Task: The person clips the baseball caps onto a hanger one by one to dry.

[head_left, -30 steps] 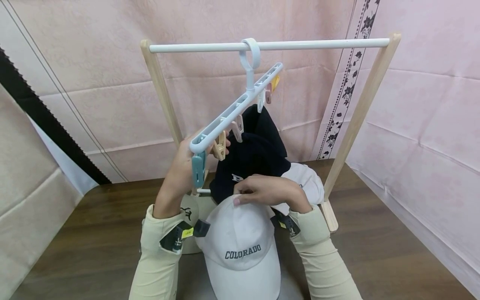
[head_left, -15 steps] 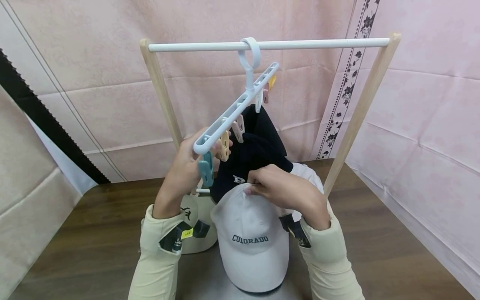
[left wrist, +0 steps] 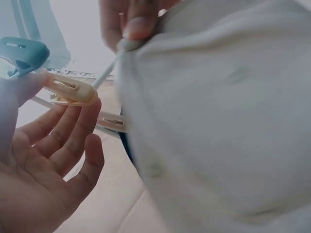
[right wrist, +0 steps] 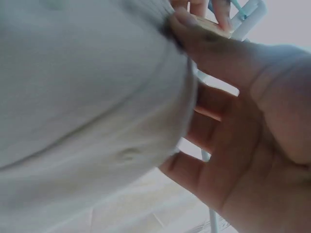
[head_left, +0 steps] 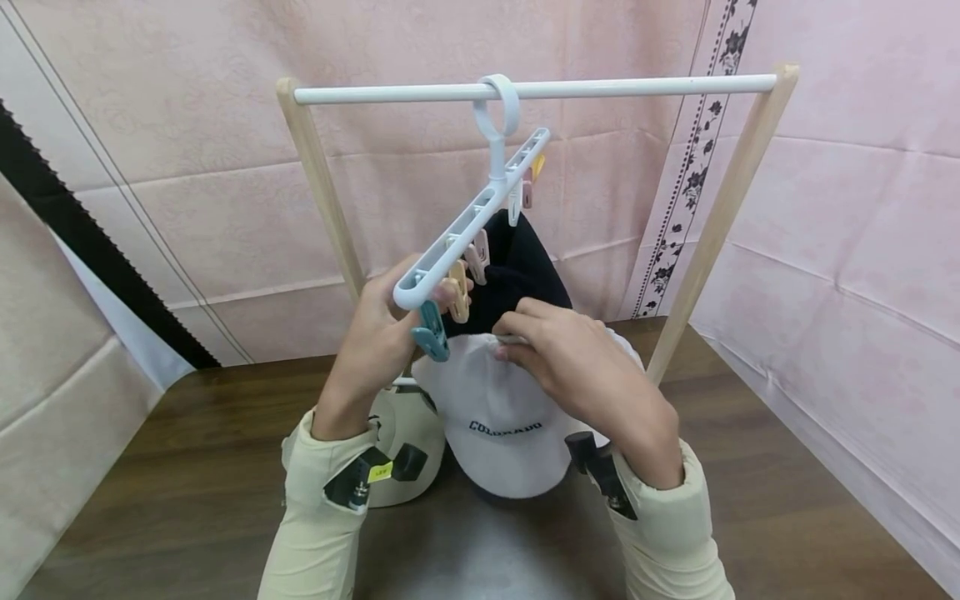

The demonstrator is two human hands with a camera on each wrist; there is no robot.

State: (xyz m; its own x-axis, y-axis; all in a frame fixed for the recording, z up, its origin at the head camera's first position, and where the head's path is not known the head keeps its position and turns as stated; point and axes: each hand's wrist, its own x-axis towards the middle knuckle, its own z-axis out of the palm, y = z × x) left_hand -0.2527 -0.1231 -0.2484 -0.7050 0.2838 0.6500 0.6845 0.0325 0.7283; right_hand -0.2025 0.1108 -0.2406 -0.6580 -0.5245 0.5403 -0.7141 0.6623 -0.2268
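Observation:
My left hand [head_left: 375,337] pinches a cream clothespin [left wrist: 73,90] on the pale blue clip hanger [head_left: 465,218], thumb above and fingers below in the left wrist view. Beside it a teal clothespin [head_left: 431,332] hangs tilted from the hanger's near end. In my right hand [head_left: 585,358] is the crown edge of a white baseball cap [head_left: 487,387] lettered COLORADO, held between thumb and fingers with the brim downward. The cap's edge is just below the cream clothespin. Behind it a navy cap [head_left: 525,279] hangs under the hanger, partly hidden.
The hanger hooks over the white bar [head_left: 637,87] of a wooden-legged rack [head_left: 723,221]. A beige cap [head_left: 408,450] lies on the brown table [head_left: 780,500], left of the white cap. Pink, white and yellow clothespins hang farther along the hanger. Pink cloth [head_left: 600,50] stands behind.
My right hand has lifted the white cap up and away from me, toward the cream clothespin; it now covers more of the navy cap. The hanger's near end has swung slightly right.

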